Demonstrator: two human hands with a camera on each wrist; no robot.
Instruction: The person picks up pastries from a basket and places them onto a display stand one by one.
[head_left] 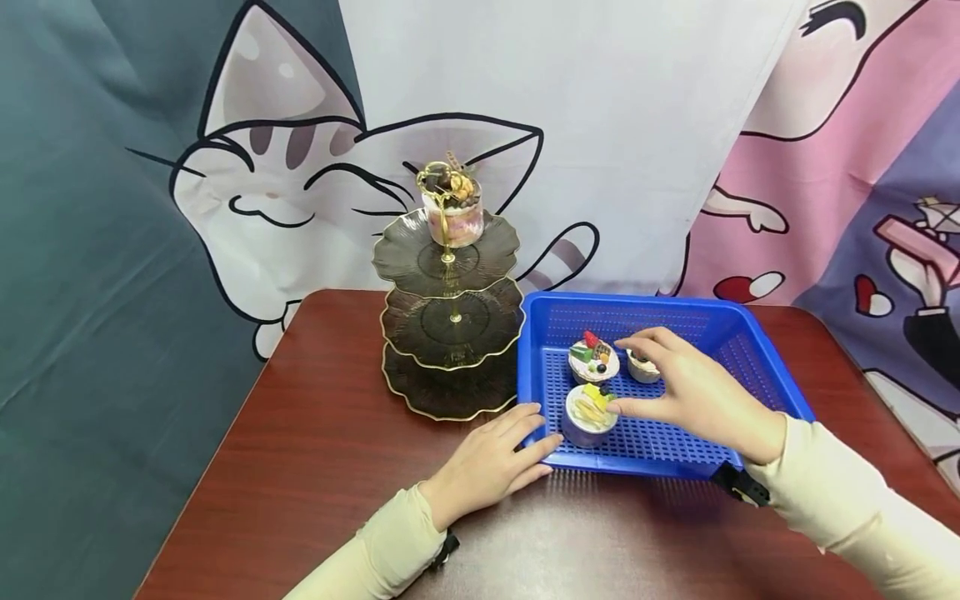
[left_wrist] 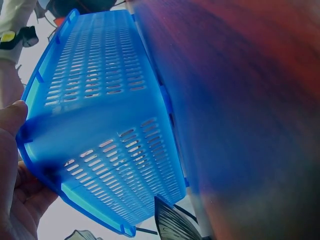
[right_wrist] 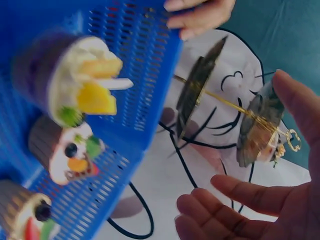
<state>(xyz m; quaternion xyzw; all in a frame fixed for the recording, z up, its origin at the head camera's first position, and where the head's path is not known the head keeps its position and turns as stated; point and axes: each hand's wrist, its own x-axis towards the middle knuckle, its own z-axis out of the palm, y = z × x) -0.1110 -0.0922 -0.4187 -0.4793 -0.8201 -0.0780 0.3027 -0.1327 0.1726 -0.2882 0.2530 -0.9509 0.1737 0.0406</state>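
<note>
My left hand (head_left: 491, 458) rests on the near-left corner of a blue plastic basket (head_left: 637, 302), fingers lying loosely over the rim. Over the basket hovers my right hand (head_left: 701, 387), thumb and fingers spread apart and holding nothing. Closest to it is a purple dessert cup (right_wrist: 37, 75) topped with cream and yellow fruit. Behind that cup sits a cream cupcake (head_left: 592, 360) with a strawberry and blueberries. The fingers partly cover a third cupcake (head_left: 643, 371) to the right.
Left of the basket stands a three-tier dark stand (head_left: 453, 333) with gold edges and a gold post. Its top plate carries a layered dessert cup (head_left: 459, 221) with a dark topping. Behind the brown table (head_left: 315, 467) hangs a cartoon cat curtain (head_left: 450, 67).
</note>
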